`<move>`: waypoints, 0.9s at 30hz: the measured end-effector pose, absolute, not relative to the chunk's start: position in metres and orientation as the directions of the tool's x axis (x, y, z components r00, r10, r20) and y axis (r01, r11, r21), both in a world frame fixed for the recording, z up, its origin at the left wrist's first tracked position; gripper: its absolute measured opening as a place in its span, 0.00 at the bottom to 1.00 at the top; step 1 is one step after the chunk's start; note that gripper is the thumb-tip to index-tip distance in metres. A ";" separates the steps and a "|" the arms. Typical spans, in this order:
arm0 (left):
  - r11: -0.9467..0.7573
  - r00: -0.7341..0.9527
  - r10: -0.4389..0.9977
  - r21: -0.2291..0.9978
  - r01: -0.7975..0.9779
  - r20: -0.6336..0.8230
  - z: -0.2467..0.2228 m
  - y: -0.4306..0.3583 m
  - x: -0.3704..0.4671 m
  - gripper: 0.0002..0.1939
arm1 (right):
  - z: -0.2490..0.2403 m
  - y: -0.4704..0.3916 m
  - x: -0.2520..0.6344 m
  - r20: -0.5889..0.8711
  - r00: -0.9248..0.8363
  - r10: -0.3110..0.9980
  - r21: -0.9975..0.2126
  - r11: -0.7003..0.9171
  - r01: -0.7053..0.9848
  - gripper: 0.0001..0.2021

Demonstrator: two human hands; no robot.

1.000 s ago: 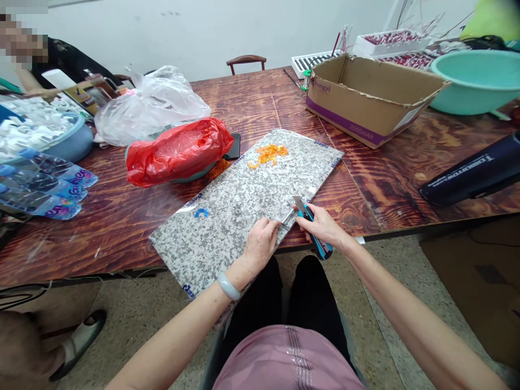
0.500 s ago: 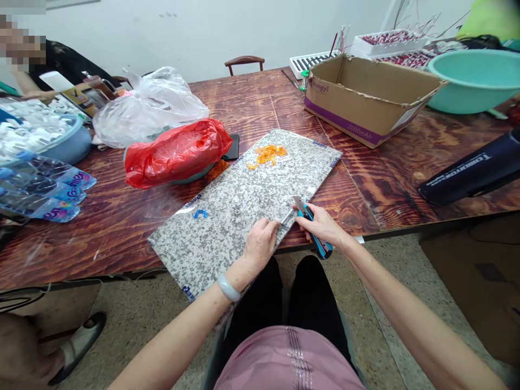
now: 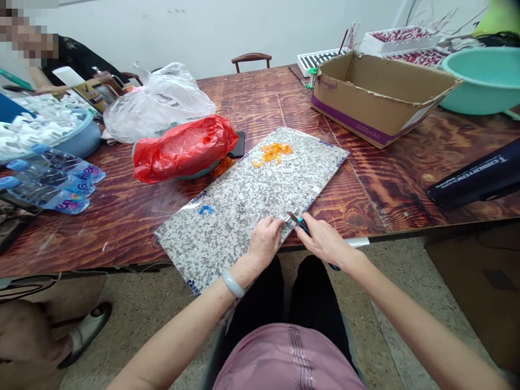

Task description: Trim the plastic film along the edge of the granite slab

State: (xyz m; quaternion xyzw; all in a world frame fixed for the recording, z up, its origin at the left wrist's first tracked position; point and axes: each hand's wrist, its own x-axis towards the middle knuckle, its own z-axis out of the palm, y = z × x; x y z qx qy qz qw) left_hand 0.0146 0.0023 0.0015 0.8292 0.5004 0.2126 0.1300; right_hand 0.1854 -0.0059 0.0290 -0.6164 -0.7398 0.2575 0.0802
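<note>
My left hand (image 3: 265,239) is closed, pinching a thin whitish stick-like piece (image 3: 287,219) over the near edge of a speckled grey stone slab (image 3: 231,235). In my right hand (image 3: 324,242) is a utility knife (image 3: 304,226) with a black and blue handle. Its bare blade lies across or against the thin piece, close to my left fingertips; whether it cuts in I cannot tell. Small orange plastic bits (image 3: 276,151) are heaped on the slab's far part. A small curved blue piece (image 3: 206,209) lies on its left part.
Left of the slab sit a red plastic bag (image 3: 184,147), a clear bag (image 3: 160,103), water bottles (image 3: 60,181) and a basin of white parts (image 3: 75,135). Right are a cardboard box (image 3: 365,103), a green basin (image 3: 485,89) and a dark cylinder (image 3: 475,176). Another person sits far left.
My right hand has turned the knife, bringing its blade down onto the thin piece by my left fingertips. The handle is now mostly hidden under that hand. The view has shifted slightly.
</note>
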 end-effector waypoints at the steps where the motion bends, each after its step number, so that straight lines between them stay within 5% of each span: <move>1: -0.466 0.407 0.885 0.429 0.774 0.225 0.001 0.002 0.015 0.10 | 0.029 -0.008 0.182 -0.224 -0.230 0.947 -0.439 0.113 0.891 0.12; 7: -0.463 0.394 0.886 0.424 0.778 0.244 -0.001 0.001 0.014 0.09 | 0.028 -0.011 0.174 -0.305 -0.235 0.923 -0.279 0.149 0.949 0.12; 27: -0.464 0.412 0.886 0.426 0.777 0.213 0.000 0.003 0.013 0.09 | 0.029 -0.018 0.160 -0.346 -0.154 0.925 -0.093 0.129 0.987 0.09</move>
